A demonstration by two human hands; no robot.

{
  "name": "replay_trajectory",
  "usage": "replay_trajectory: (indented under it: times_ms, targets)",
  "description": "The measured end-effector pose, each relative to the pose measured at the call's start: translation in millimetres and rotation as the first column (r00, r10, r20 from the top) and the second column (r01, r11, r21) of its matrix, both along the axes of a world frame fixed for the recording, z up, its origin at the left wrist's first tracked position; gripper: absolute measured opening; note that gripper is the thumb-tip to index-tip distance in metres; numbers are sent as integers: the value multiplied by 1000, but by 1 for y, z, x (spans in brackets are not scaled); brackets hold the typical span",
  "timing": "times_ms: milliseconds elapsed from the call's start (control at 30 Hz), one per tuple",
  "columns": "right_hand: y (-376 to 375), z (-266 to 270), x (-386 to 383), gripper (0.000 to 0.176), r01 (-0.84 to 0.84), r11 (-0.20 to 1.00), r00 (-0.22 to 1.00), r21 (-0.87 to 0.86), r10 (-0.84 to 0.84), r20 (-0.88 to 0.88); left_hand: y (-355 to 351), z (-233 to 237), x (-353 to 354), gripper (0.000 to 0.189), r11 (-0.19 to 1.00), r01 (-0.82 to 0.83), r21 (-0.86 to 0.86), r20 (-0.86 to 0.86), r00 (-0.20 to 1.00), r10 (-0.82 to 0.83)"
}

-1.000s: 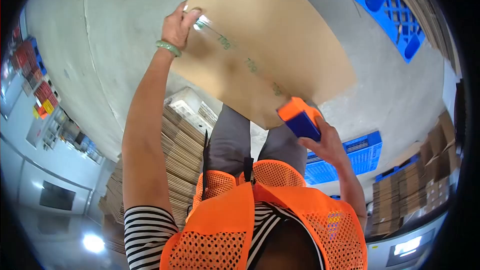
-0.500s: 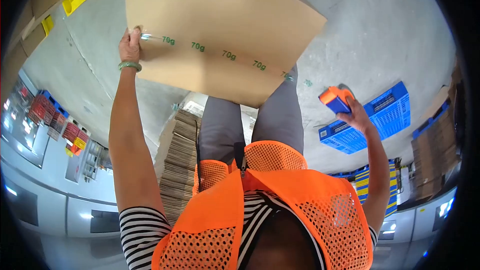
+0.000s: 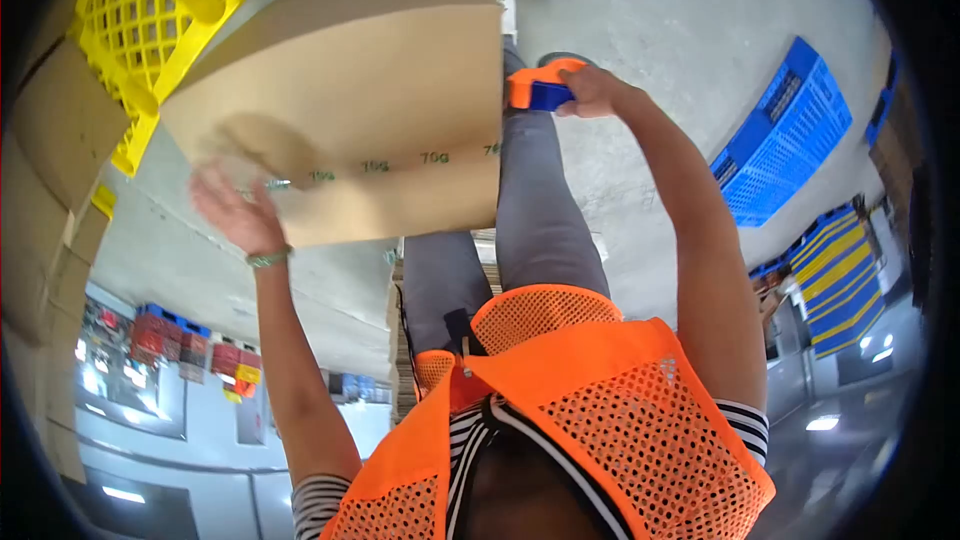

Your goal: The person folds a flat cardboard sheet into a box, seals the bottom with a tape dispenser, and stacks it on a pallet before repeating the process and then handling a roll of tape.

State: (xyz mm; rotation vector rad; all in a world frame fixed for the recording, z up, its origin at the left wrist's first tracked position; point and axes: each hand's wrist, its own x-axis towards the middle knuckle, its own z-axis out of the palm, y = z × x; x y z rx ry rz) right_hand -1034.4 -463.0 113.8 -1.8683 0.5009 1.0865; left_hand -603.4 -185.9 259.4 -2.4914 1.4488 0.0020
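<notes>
A cardboard box (image 3: 370, 70) stands in front of my legs, with a strip of clear tape (image 3: 375, 166) printed "70g" in green across it. My left hand (image 3: 237, 208), a bracelet on its wrist, is by the box's left end with fingers spread and somewhat blurred. It holds nothing. On the other side, my right hand (image 3: 597, 93) grips an orange and blue tape dispenser (image 3: 541, 89), which is beside the box's right edge, over my leg.
A yellow plastic pallet (image 3: 150, 10) lies at the upper left, near stacked cardboard (image 3: 60, 150). To the right, a blue plastic pallet (image 3: 785, 145) is on the grey floor (image 3: 680, 30). Flattened cardboard (image 3: 402, 340) is stacked by my legs. A blue-and-yellow striped stack (image 3: 838, 275) stands beyond.
The box has shifted left and down in view. My left hand has let go of its edge and spread its fingers. My right hand has brought the tape dispenser from the right to the box's right edge.
</notes>
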Motion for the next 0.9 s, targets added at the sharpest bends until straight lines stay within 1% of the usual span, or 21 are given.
replay_trajectory:
  times_ms: [33, 67, 100, 133, 167, 200, 233, 267, 300, 333, 367, 400, 433, 467, 533, 567, 633, 667, 767, 833, 900]
  targets:
    - [0, 0, 8, 55, 24, 1000, 1000, -14, -24, -16, -29, 5, -24, 62, 977, 200, 75, -212, 960, -180]
    - [1, 3, 16, 56, 15, 1000, 999, 7, -14, -50, -80, 20, -69, 57, 811, 376, 448, -410, 893, -187]
    - [6, 6, 22, 57, 7, 999, 997, 34, -4, -81, -68, -1, -100, 51, 820, 554, -140, -565, 635, -526]
    - [13, 8, 24, 57, 24, 999, 996, 34, -20, -91, -99, 9, -136, 51, 821, 503, -272, -801, 355, -482]
    - [17, 9, 24, 57, 1, 1000, 996, 3, -1, -92, -125, 13, -176, 54, 839, 477, -263, -896, 202, -396]
    - [19, 10, 27, 58, -24, 999, 995, -32, 21, -93, -134, 9, -207, 56, 583, 780, -229, -768, 223, -600]
    - [20, 13, 29, 58, -10, 999, 995, -45, 6, -96, -139, 4, -226, 59, 258, 962, -93, -612, 149, -777]
    - [23, 18, 30, 53, 7, 998, 993, -67, -15, -121, -152, -7, -236, 59, 244, 965, -100, -604, 136, -785]
    - [27, 24, 32, 48, 20, 996, 989, -85, -32, -146, -168, -24, -244, 73, 66, 982, 178, -834, 186, -520]
    - [31, 30, 39, 41, 50, 994, 983, -99, -66, -168, -172, -32, -250, 80, -66, 958, 280, -899, 237, -368]
    - [35, 36, 47, 41, 57, 993, 983, -104, -74, -170, -175, -41, -256, 88, -204, 909, 364, -922, 322, -213]
    - [38, 43, 56, 40, 54, 994, 977, -100, -73, -198, -164, -53, -262, 91, -164, 871, 463, -876, 422, -235]
    - [41, 47, 64, 38, 50, 994, 973, -95, -70, -220, -159, -60, -265, 90, -140, 841, 522, -839, 477, -261]
    - [48, 50, 70, 38, 59, 994, 975, -94, -78, -210, -155, -67, -269, 88, -135, 826, 547, -822, 499, -276]
    - [59, 52, 81, 39, 69, 994, 959, -80, -88, -270, -154, -74, -275, 85, -134, 802, 582, -797, 529, -290]
    - [60, 53, 84, 39, 68, 994, 961, -87, -89, -260, -154, -76, -276, 84, -123, 796, 593, -788, 543, -291]
    - [62, 63, 94, 39, 86, 983, 952, -159, -128, -277, -152, -73, -278, 81, -106, 789, 605, -779, 559, -285]
    - [57, 66, 98, 40, 75, 993, 945, -93, -100, -312, -151, -72, -277, 79, -94, 786, 612, -773, 568, -281]
    - [65, 60, 95, 37, 70, 991, 967, -111, -95, -238, -149, -74, -276, 75, -69, 773, 630, -757, 592, -276]
    - [55, 52, 100, 38, 45, 992, 969, -114, -71, -235, -150, -81, -275, 72, -53, 758, 650, -742, 619, -256]
    - [57, 7, 99, 38, 306, 935, 843, -180, -354, -405, -151, -93, -275, 70, -41, 733, 679, -720, 655, -230]
